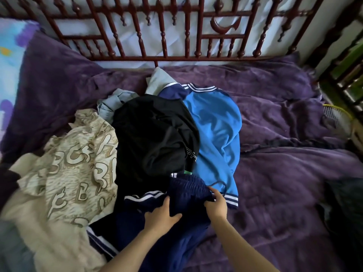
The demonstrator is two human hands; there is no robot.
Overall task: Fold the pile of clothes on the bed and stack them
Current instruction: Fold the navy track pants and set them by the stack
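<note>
A: We read only "PH" on the black top [153,134]; folds hide the rest.
B: We note the grey-blue garment [110,104] mostly buried beneath it. Left hand [161,214] and right hand [216,203] cover part of the navy shorts [188,189].

home bedroom | bed [275,107] under purple cover | carved wooden headboard [157,26] | patterned pillow [11,55] | loose clothes pile [149,138]

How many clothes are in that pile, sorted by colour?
Bright blue jacket: 1
Black top: 1
Beige patterned top: 1
Navy trousers: 1
Grey cloth: 1
Pale blue cloth: 1
Total: 6 visible
</note>
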